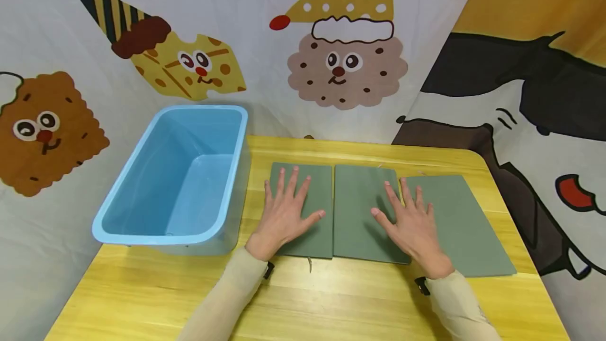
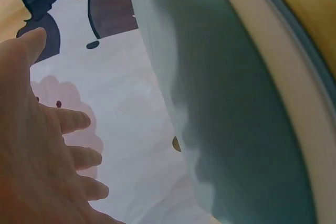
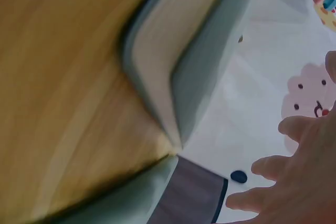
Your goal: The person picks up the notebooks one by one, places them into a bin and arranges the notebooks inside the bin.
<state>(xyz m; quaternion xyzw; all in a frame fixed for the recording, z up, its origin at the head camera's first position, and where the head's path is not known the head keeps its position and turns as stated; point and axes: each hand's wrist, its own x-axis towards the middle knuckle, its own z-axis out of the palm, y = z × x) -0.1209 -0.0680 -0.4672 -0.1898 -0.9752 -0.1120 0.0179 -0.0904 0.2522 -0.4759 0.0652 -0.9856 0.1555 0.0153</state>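
Three green-covered notebooks lie side by side on the table: a left notebook (image 1: 319, 241), a middle notebook (image 1: 355, 214) and a right notebook (image 1: 468, 230). My left hand (image 1: 284, 214) hovers palm down over the left one, fingers spread, casting a shadow on the cover. Above the right part of the middle notebook is my right hand (image 1: 414, 228), its fingers also spread. In the left wrist view, the left hand (image 2: 37, 129) is apart from the cover. The right wrist view shows the right hand (image 3: 299, 171) raised, with cream page edges (image 3: 152, 51) in view. Neither hand holds anything.
A light blue plastic tub (image 1: 222, 233) stands on the table's left side, close to the left notebook. The wooden table (image 1: 331, 304) has its back edge against a cartoon-printed cloth (image 1: 265, 67). A thin ribbon end (image 1: 310, 264) pokes out below the left notebook.
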